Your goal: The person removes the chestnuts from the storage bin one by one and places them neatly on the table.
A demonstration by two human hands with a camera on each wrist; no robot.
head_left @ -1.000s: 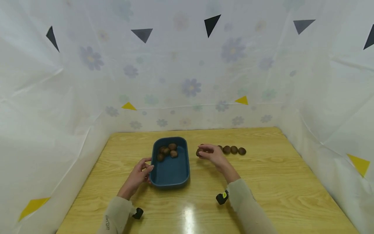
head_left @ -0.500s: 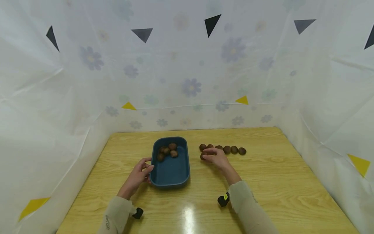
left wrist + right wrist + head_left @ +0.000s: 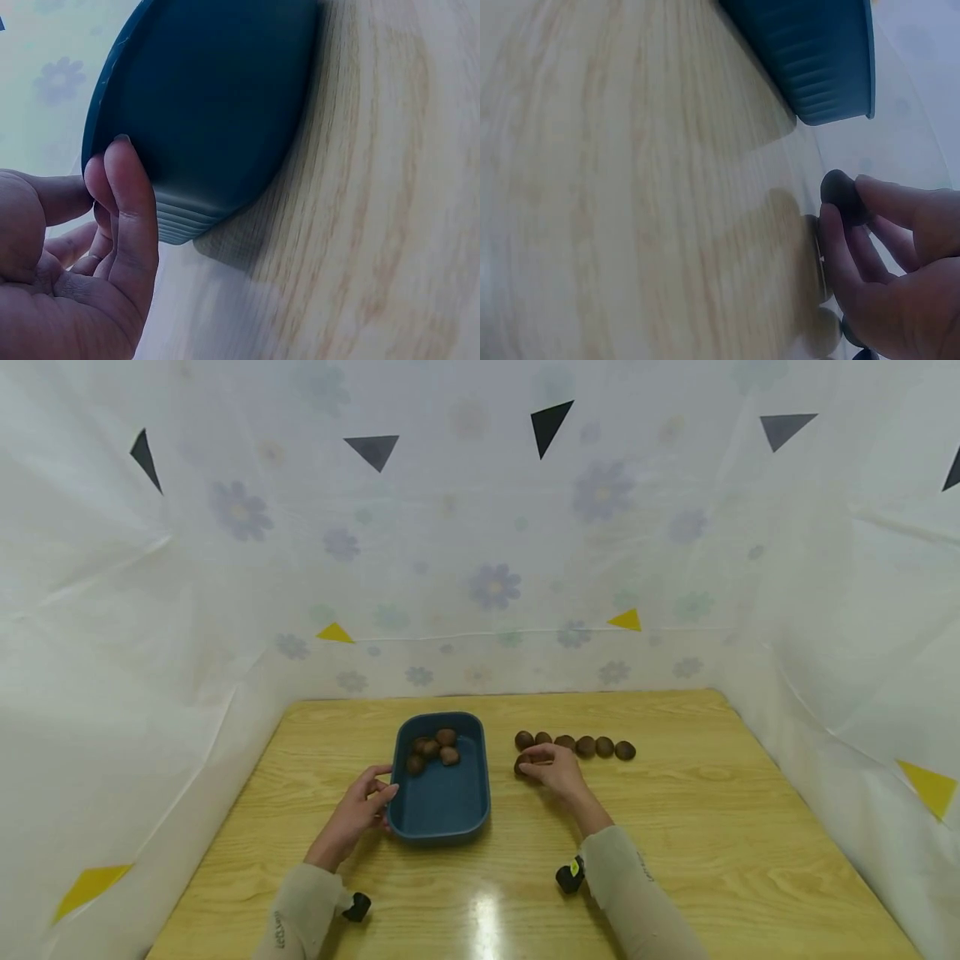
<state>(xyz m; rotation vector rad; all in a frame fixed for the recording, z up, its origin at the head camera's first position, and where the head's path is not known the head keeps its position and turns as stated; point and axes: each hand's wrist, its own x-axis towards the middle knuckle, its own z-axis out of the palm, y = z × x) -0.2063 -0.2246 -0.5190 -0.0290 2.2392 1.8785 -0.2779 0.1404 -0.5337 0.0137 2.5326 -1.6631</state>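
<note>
My right hand pinches a dark brown chestnut between thumb and fingertips, just in front of the left end of a row of chestnuts. The right wrist view shows that chestnut at the fingertips. A deep blue plastic bin stands to the left, with several chestnuts gathered toward its far end. My left hand grips the bin's left wall at the rim. Seen from the left wrist, thumb and fingers hold the rim from both sides.
Everything rests on a light wood-grain table. White flower-patterned sheeting closes off the back and both sides, with black and yellow triangles on it. A small black device sits at the right sleeve.
The right hand has moved a little right and nearer with its chestnut, uncovering the left end of the row. My left hand has stayed on the bin.
</note>
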